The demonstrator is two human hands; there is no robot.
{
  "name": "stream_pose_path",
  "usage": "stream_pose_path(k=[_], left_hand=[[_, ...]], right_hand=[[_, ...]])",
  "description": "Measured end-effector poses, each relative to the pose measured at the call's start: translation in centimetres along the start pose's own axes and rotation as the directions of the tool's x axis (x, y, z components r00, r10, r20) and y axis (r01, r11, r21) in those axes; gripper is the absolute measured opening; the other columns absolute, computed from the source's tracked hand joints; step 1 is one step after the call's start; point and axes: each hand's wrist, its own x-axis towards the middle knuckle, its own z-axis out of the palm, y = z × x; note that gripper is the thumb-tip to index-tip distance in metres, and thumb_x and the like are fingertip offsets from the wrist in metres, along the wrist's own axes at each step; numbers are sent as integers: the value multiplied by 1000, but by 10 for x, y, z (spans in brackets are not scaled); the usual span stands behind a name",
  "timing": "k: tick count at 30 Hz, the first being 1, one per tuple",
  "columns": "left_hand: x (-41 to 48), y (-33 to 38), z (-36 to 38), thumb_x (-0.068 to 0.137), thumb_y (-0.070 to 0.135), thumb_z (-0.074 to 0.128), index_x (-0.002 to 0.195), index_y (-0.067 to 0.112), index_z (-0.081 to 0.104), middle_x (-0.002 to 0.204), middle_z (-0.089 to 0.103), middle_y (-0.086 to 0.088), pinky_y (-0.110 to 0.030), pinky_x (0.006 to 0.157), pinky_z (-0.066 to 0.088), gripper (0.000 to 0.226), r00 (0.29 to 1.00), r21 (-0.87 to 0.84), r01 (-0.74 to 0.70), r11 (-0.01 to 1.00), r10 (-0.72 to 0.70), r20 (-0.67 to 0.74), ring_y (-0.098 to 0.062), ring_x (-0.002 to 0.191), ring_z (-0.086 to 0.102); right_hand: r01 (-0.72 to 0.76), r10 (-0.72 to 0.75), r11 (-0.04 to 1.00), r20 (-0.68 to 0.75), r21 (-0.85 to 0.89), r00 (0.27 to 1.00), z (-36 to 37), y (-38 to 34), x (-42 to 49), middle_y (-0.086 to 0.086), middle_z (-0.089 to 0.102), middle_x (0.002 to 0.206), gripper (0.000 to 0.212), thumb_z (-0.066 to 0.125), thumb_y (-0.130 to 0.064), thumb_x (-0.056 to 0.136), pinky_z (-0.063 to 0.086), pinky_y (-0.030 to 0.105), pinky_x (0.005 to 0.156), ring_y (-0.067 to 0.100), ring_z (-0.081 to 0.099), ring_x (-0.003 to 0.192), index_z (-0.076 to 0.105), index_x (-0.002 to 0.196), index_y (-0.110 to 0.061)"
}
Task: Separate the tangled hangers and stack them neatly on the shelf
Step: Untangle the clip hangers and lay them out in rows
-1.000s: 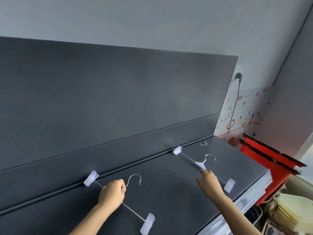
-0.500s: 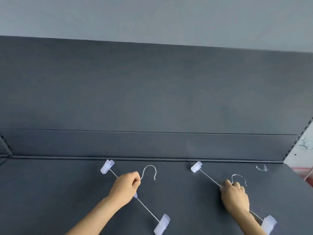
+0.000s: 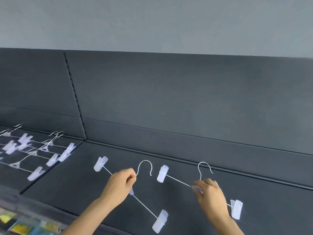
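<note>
From my head camera, I have a clip hanger in each hand, both lying on the dark shelf [image 3: 84, 182] in front of me. My left hand [image 3: 118, 185] is curled round the middle of the left hanger [image 3: 145, 206], just below its wire hook [image 3: 144, 166]. My right hand [image 3: 210, 192] pinches the plastic centre piece of the right hanger [image 3: 177, 179]. The two lie side by side, near each other but apart, with their hooks toward the far back panel [image 3: 169, 99]. Far to the left a blurred pile of hangers [image 3: 33, 150] lies on the shelf, overlapping. These look light and stiff: thin metal rods with translucent clips [image 3: 162, 173] at the ends. I judge the centre the best hold, since the clips may slide and the hooks snag on other rods.
</note>
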Motion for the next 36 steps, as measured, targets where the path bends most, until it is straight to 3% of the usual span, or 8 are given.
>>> stream_pose_path(k=[3, 7, 12, 18, 25, 28, 32, 36], left_hand=[[-12, -35, -38, 89, 8, 47, 68, 11, 47, 49, 57, 14, -18, 54, 35, 21, 999, -13, 10, 1000, -11, -52, -3, 53, 51], [-31, -87, -96, 89, 6, 48, 66, 13, 47, 52, 55, 22, -14, 53, 34, 24, 993, -24, 1, 1000, -4, -116, 0, 53, 52], [-52, -167, -166, 87, 6, 51, 64, 18, 47, 57, 50, 14, -16, 53, 33, 26, 982, -49, 19, 999, -28, -188, -6, 53, 42], [-68, -245, -230, 87, 6, 52, 71, 12, 54, 63, 48, 6, -17, 55, 33, 17, 971, -33, 57, 998, -63, -229, -8, 56, 39], [-57, -320, -278, 87, 7, 54, 68, 19, 52, 59, 51, 6, -14, 57, 38, 23, 959, -50, 140, 989, -148, -240, -3, 60, 48], [-36, -347, -294, 87, 7, 53, 66, 24, 49, 61, 49, 7, -14, 57, 37, 28, 957, -34, 153, 988, -157, -243, -5, 58, 45], [1, -372, -312, 89, 10, 51, 67, 26, 47, 64, 48, 8, -13, 58, 37, 28, 969, -10, 150, 989, -149, -196, -7, 58, 41], [27, -391, -332, 89, 12, 53, 69, 28, 51, 70, 59, 2, -13, 61, 39, 26, 974, -33, 140, 990, -144, -177, -7, 64, 49]], right_hand=[[52, -49, 995, -31, 88, 998, 18, -51, 1, 3, 64, 70, 19, 79, -6, 65, 36, 25, 53, 21, 46, 60, 70, 71, -23], [100, -99, 984, -16, 148, 995, 43, -131, -2, 0, 57, 76, 12, 69, -9, 77, 38, 27, 59, 26, 53, 73, 71, 79, -21], [143, -148, 972, 17, 187, 989, 80, -237, -8, -3, 52, 84, 12, 63, -11, 83, 43, 30, 59, 22, 50, 84, 70, 88, -19], [184, -206, 951, 64, 249, 977, 122, -336, -14, -5, 52, 82, 10, 65, -11, 82, 46, 32, 59, 19, 49, 82, 70, 86, -19], [188, -217, 947, 88, 261, 972, 159, -401, 16, -1, 55, 78, 8, 67, -9, 80, 45, 33, 58, 24, 54, 76, 70, 81, -17], [182, -209, 940, 66, 289, 976, 176, -423, 36, -2, 55, 75, 9, 68, -6, 79, 39, 29, 61, 24, 52, 73, 71, 85, -12], [139, -167, 946, 73, 293, 983, 199, -442, 65, 6, 61, 75, 8, 64, -3, 82, 42, 33, 61, 31, 57, 72, 69, 85, -8], [138, -162, 954, 71, 268, 984, 210, -463, 86, 4, 60, 75, 11, 61, -1, 83, 44, 34, 61, 30, 57, 72, 67, 84, -10]])
